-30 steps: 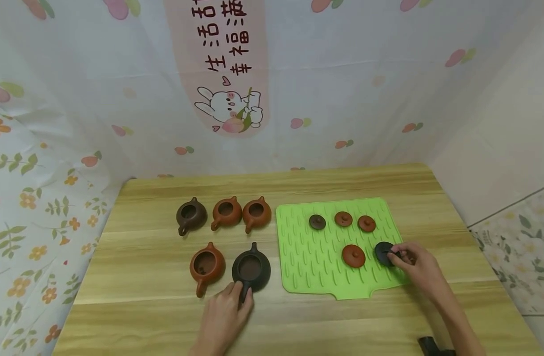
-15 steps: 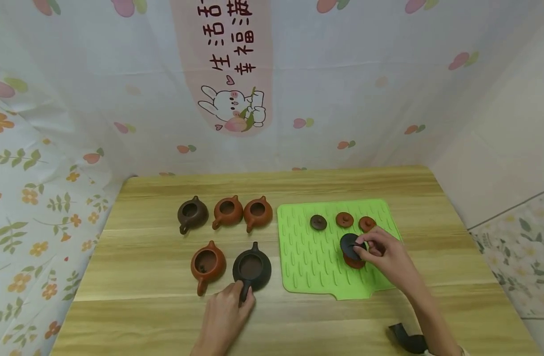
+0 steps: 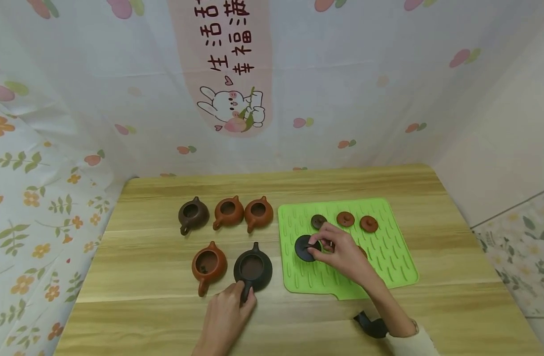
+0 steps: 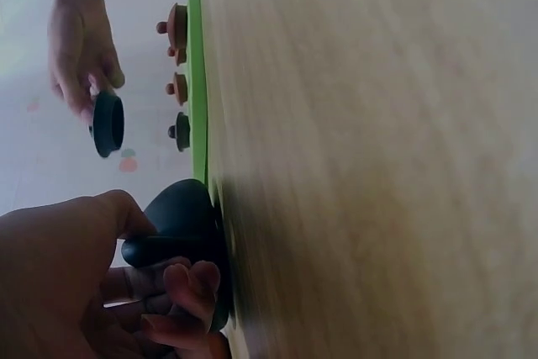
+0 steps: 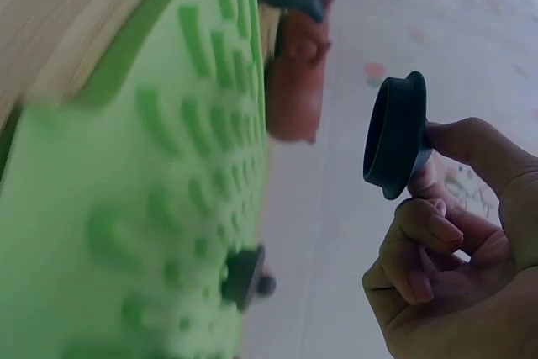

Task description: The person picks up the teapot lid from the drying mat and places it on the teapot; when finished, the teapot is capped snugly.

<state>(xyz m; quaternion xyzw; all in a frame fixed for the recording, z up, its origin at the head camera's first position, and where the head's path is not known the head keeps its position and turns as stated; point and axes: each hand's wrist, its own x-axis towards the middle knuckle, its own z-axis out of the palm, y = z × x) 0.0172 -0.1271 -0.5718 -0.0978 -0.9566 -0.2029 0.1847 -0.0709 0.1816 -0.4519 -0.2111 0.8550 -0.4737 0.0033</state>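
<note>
Printed cloth backs the tabletop; my left hand grips the black teapot by its handle, beside the green mat; my right hand pinches the black lid above that mat.

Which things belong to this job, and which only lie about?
Job, likely:
round black lid, right hand pinching
round black teapot, left hand gripping

Lying about, likely:
three round reddish teapots
round brown teapot
three round reddish lids
round brown lid
green ridged mat
</note>
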